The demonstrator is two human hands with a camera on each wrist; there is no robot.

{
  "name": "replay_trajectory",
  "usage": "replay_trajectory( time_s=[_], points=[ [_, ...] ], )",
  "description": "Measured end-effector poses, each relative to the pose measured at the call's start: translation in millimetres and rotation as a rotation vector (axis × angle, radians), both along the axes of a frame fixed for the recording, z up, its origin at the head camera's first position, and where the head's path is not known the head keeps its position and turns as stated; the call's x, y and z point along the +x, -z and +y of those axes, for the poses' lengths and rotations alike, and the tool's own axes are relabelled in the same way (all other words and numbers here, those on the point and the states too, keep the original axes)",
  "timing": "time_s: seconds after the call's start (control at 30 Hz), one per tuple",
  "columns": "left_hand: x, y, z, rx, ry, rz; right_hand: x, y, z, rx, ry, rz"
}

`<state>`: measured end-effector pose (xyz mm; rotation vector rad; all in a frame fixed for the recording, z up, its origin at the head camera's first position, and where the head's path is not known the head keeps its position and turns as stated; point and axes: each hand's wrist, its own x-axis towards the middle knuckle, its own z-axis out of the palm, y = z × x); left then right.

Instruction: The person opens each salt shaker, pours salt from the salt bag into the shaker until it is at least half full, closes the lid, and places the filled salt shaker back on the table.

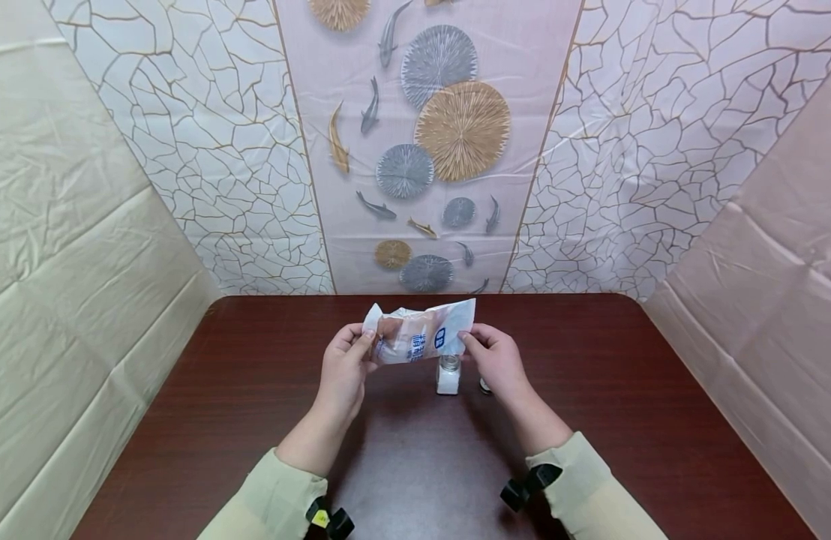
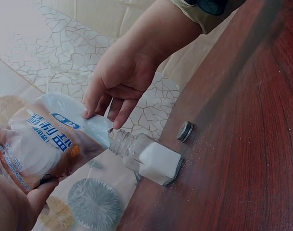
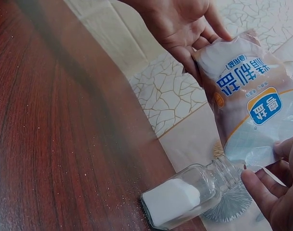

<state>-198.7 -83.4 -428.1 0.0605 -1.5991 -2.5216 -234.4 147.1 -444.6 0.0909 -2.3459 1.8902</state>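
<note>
A printed plastic bag of salt [image 1: 415,336] is held tilted above the table by both hands. My left hand [image 1: 341,367] grips its fuller end, and my right hand [image 1: 499,360] pinches the other end, beside the cut corner. Right under that corner stands a small square glass jar [image 1: 448,381], upright and uncapped. White salt [image 2: 158,161] fills a good part of it, as the left wrist view shows. The bag's corner [image 3: 247,161] is at the jar's mouth in the right wrist view; whether salt is flowing I cannot tell.
A small metal-coloured lid [image 2: 185,131] lies on the table to the right of the jar, near my right hand. Scattered white grains dot the dark red wooden table [image 3: 64,144]. Patterned cloth [image 1: 422,150] hangs behind the table's far edge, with beige cloth on both sides.
</note>
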Motion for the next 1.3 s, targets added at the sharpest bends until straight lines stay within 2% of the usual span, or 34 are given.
replay_trajectory(
  time_s=[0.17, 0.37, 0.83, 1.3],
  points=[
    [-2.2, 2.7, -1.1, 0.02, 0.001, -0.002, -0.1, -0.3, -0.5, 0.004, -0.002, -0.003],
    [-5.2, 7.6, -2.7, 0.092, 0.007, 0.002, -0.2, -3.1, -1.4, 0.01, -0.01, 0.0],
    [-10.7, 18.0, -6.1, 0.184, -0.01, -0.055, -3.0, -9.6, -2.4, 0.144, -0.032, 0.023],
    [-12.8, 24.4, -4.2, 0.275, -0.006, -0.072, -5.6, -13.3, 0.7, 0.217, -0.055, 0.02]
  ],
)
